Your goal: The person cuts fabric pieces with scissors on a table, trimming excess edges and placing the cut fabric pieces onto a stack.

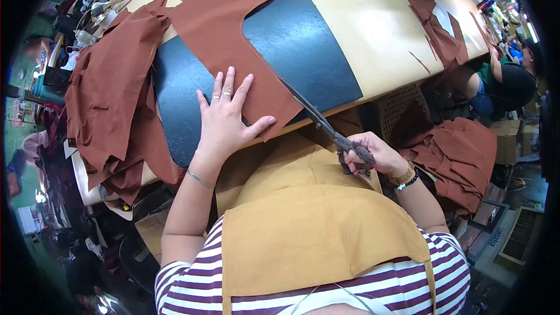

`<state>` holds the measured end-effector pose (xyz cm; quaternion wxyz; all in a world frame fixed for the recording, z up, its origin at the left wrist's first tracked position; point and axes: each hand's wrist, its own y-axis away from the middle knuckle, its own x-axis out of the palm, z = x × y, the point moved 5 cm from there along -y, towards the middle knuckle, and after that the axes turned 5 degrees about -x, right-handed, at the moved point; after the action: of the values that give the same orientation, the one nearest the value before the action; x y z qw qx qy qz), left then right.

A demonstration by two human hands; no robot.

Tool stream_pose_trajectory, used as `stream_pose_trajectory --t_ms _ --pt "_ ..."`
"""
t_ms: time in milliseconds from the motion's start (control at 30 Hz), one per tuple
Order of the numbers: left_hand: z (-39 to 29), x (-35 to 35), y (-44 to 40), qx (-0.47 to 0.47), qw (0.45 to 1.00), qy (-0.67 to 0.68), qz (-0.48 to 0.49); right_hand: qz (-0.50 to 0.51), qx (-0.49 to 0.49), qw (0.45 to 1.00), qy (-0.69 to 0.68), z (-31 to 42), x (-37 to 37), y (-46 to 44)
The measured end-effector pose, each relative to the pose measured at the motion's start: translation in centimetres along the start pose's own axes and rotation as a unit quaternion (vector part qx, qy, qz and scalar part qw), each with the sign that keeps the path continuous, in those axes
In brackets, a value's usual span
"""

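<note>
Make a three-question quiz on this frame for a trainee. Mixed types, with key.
1. Multiple choice: what does the right hand hold?
A) a ruler
B) scissors
C) a brush

2. True or false: the left hand is closed in a fist.

3. Fill in: the dark board on the table lies ____ the large piece of brown fabric beside the left hand's fingers.

Key:
1. B
2. False; its fingers are spread.
3. under
</note>
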<state>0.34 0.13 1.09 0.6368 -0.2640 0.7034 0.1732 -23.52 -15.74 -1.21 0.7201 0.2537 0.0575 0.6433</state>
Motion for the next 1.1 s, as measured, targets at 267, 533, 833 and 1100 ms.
stream_pose_trajectory --t_ms 267,533,833,1100 --pt "0.1 0.2 0.0 -0.012 1.0 0.021 -0.016 -0.016 0.008 1.0 -0.003 0.1 -0.1 1.8" --pt "0.1 0.2 0.2 0.004 0.999 0.032 -0.017 0.007 -0.02 1.0 0.013 0.4 0.0 -0.3" --pt "0.0 0.0 0.1 -0.001 0.999 0.042 -0.022 -0.012 0.026 0.999 0.022 0.9 0.1 1.1" --pt "0.0 0.0 0.2 0.009 0.999 0.03 -0.018 -0.027 -0.023 0.999 -0.02 0.9 1.4 -1.9"
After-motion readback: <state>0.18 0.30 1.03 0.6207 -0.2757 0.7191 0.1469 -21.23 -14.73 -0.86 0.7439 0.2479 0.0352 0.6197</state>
